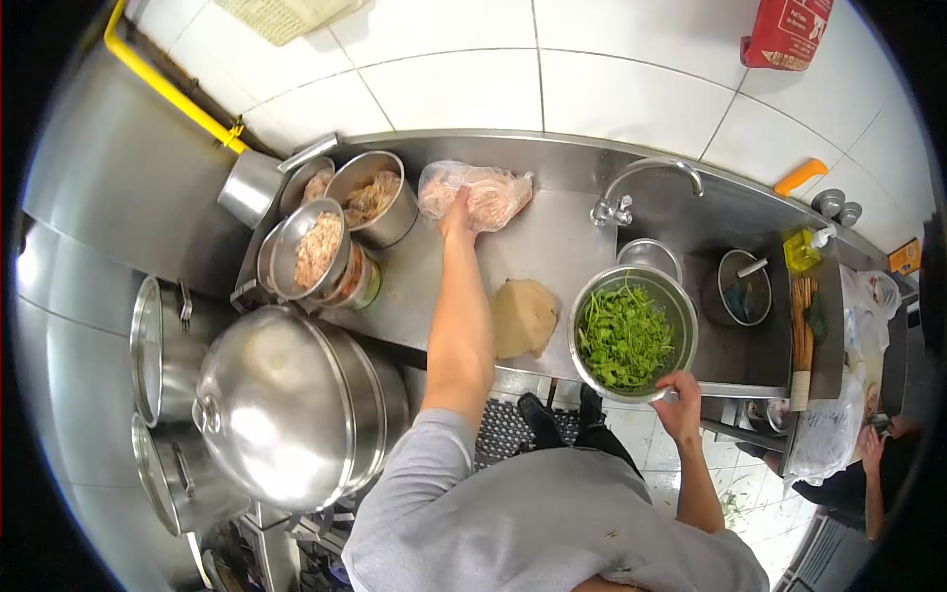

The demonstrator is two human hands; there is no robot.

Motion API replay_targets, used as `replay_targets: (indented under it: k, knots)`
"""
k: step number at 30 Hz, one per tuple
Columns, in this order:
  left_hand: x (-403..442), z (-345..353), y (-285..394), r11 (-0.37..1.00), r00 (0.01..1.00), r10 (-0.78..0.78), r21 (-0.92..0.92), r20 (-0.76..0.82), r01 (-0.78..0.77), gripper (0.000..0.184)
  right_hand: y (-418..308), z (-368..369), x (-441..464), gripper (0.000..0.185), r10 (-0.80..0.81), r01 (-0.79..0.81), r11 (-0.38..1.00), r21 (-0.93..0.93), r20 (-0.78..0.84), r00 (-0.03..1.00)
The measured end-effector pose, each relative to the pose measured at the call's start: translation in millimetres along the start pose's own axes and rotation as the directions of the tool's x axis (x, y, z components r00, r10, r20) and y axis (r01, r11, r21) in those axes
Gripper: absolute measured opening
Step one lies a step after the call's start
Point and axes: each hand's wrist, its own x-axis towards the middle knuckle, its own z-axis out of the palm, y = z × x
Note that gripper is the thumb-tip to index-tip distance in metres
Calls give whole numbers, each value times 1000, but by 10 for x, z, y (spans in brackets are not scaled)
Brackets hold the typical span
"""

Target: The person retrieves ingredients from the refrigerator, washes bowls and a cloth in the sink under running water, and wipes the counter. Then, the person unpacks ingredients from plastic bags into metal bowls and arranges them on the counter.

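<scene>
My left hand (456, 217) reaches far across the steel counter and grips a clear plastic bag of pale pink raw meat (488, 197). Its thumb shows on the bag; the other fingers are mostly hidden. My right hand (681, 407) is closed on the near rim of a round metal bowl (690, 326) filled with leafy green herbs (626, 335). This bowl sits at the left edge of the sink. Between my arms, a tan, flat, rounded piece (525, 318) lies near the counter's front edge; I cannot tell what it is.
Steel pots (402, 212) and a bowl of chopped meat (321, 252) crowd the left end. A large domed pot (276, 405) stands nearer me. The faucet (612, 209) overhangs the sink (681, 232), which holds another pot (732, 306). A co-worker's hand (872, 449) shows far right.
</scene>
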Motion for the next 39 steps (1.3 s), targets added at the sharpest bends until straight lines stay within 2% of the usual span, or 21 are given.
replay_targets:
  k: [2,5,8,11,12,14,16,18,20,21,23,24,27,28,31,32,35,37,38,39]
  knots:
    - [109,82,-70,999,999,27,22,-39,-27,64,-62,-18,35,25,13,-13,997,70,1,1000]
    - [224,191,-71,991,999,-9,-134,52,15,65,-103,-2,157,26,4,-7,995,97,29,1000]
    - [160,212,31,994,996,-73,-86,-53,68,58,-74,21,310,26,-63,56,995,87,77,995]
    - [-332,96,160,976,997,67,-208,47,-56,46,-39,20,547,26,-105,85,990,113,184,977]
    - [-405,86,241,975,991,94,-208,100,-72,44,17,101,641,26,-212,202,976,78,147,966]
    - [-538,16,509,972,969,144,-211,200,-101,40,-10,242,947,25,-190,145,961,236,181,965]
    - [-838,154,911,961,952,266,-123,154,-248,42,-31,428,1277,22,-214,174,959,222,173,961]
    - [-1115,322,1270,943,936,301,-206,183,-263,45,3,640,1576,23,-124,65,967,248,233,965]
    - [-1451,467,1557,923,886,328,-312,327,-226,47,-92,808,1887,24,-208,144,949,281,216,954]
    - [-1576,536,1641,910,850,346,-361,397,-201,48,-131,884,1986,25,-187,107,939,326,225,956]
    - [-1728,631,1776,894,813,389,-392,433,-219,51,-239,1003,2124,27,-156,39,906,422,244,957]
    - [-1775,657,1839,884,792,413,-406,450,-230,53,-273,1003,2137,28,-114,-3,913,409,261,959]
    - [-1652,518,1846,904,812,398,-336,427,-267,55,-391,705,2137,31,-20,-77,971,224,401,916]
    - [-1621,431,1800,900,838,404,-325,367,-291,54,-503,516,2107,36,-7,-94,971,219,420,907]
    - [-1893,241,1538,884,872,441,-270,211,-381,52,-520,426,2052,34,-96,-88,870,485,342,935]
    - [-1808,51,1413,883,872,434,-298,227,-362,51,-644,385,2051,32,-112,-131,827,547,388,915]
    - [-1777,-296,996,894,868,393,-346,303,-285,49,-971,504,2100,44,-288,-41,743,668,375,881]
    - [-1866,-309,734,912,853,329,-370,405,-176,48,-1164,547,2123,65,-339,-228,497,837,429,837]
    - [-1975,-232,597,925,859,293,-352,420,-144,48,-1213,516,2130,80,-343,-330,434,838,493,800]
    - [-2095,-133,453,937,862,254,-333,438,-107,48,-1183,539,2093,80,-368,-230,440,868,408,835]
